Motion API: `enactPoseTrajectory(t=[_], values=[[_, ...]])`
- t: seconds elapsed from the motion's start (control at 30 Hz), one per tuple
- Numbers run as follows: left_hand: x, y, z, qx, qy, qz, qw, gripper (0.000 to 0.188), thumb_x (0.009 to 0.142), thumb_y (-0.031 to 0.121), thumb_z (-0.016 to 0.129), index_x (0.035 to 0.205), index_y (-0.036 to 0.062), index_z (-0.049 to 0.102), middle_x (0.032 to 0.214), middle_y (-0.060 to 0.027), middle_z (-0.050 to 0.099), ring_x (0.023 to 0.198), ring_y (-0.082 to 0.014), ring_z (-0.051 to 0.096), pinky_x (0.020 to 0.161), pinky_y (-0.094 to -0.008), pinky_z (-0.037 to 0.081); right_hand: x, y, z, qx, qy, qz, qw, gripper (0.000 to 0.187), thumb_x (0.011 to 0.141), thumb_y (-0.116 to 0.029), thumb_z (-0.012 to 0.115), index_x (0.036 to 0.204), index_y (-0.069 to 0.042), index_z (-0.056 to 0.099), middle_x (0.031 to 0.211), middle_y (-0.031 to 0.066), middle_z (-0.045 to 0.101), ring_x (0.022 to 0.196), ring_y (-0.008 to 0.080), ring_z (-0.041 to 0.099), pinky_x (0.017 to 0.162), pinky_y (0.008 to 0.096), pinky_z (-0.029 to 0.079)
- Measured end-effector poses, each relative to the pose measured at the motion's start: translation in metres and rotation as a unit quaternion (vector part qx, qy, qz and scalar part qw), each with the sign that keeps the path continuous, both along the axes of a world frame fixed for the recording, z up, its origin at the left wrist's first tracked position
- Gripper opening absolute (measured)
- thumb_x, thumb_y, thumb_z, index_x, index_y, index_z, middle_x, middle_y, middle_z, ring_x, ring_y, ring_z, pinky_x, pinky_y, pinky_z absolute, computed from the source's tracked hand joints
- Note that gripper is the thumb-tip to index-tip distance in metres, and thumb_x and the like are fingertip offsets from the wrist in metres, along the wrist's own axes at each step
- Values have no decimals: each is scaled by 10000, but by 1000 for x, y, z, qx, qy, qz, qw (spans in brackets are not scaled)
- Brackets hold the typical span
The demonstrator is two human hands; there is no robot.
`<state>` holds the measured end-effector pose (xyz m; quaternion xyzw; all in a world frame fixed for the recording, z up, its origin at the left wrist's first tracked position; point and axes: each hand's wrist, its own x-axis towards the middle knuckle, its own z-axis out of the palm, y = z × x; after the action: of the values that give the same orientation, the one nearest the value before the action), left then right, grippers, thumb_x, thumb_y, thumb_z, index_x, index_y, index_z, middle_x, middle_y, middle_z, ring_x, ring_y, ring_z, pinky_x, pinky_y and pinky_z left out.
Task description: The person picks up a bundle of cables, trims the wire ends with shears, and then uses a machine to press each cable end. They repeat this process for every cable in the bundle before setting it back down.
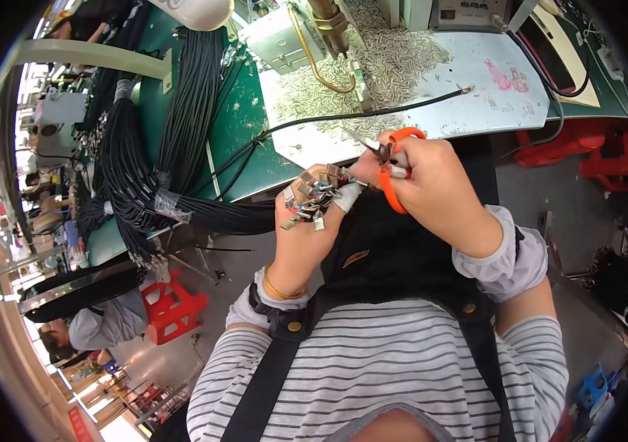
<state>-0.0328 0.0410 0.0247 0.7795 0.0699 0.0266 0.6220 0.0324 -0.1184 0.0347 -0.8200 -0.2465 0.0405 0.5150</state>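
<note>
My left hand (303,247) is closed around the end of a bundle of black cables (236,216). Several metal plug connectors (308,193) with thin coloured wires stick out above its fingers, and a white wrap (346,197) covers one fingertip. My right hand (443,188) grips scissors with orange handles (389,193), their blades pointing up and left. The fingertips of both hands come close together beside the connectors; what may be pinched between them is too small to make out.
Small metal pieces (402,62) lie heaped on a white board (476,110) around a bench machine (326,26). A single black cable (373,115) crosses the board. More cable bundles (126,140) cover the green table. Red stools (174,309) and another person (111,324) are nearby.
</note>
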Motion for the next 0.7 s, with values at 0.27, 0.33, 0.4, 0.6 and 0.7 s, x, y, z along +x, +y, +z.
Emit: enactPoseTrajectory(t=[0.27, 0.33, 0.4, 0.6, 0.7], values=[[10, -4, 1, 20, -84, -18, 996, 153, 749, -27, 594, 898, -54, 573, 738, -50, 586, 650, -140, 562, 594, -243, 451, 5, -6, 16, 6, 121, 64, 991, 154, 712, -32, 641, 811, 40, 547, 633, 127, 547, 504, 187, 539, 479, 256, 423], [12, -3, 2, -49, -28, -14, 998, 155, 747, -31, 592, 899, -53, 572, 736, -55, 582, 638, -143, 557, 583, -247, 451, 17, -6, 18, 121, 366, 89, 918, 177, 694, -43, 646, 837, 11, 557, 654, 121, 544, 517, 214, 539, 481, 273, 426], [15, 1, 3, -255, 89, 7, 963, 150, 736, -41, 593, 885, -42, 570, 733, -63, 580, 608, -134, 542, 545, -247, 440, 24, -6, 8, 71, 194, 92, 974, 191, 682, -49, 646, 853, -9, 568, 660, 103, 546, 525, 205, 539, 480, 270, 424], [15, 5, -1, -394, 74, 84, 912, 139, 728, -52, 592, 863, -28, 570, 735, -61, 577, 557, -110, 509, 477, -236, 403, 16, 2, 7, -114, -328, 44, 937, 267, 647, -74, 637, 912, -101, 610, 649, 22, 543, 559, 156, 540, 479, 241, 409], [13, -2, 2, -261, 55, 123, 956, 136, 729, -44, 606, 857, -27, 567, 736, -51, 576, 548, -88, 499, 467, -228, 383, 15, 8, -2, -86, -355, 54, 929, 291, 634, -77, 637, 922, -115, 614, 658, 5, 549, 555, 146, 541, 468, 226, 397]])
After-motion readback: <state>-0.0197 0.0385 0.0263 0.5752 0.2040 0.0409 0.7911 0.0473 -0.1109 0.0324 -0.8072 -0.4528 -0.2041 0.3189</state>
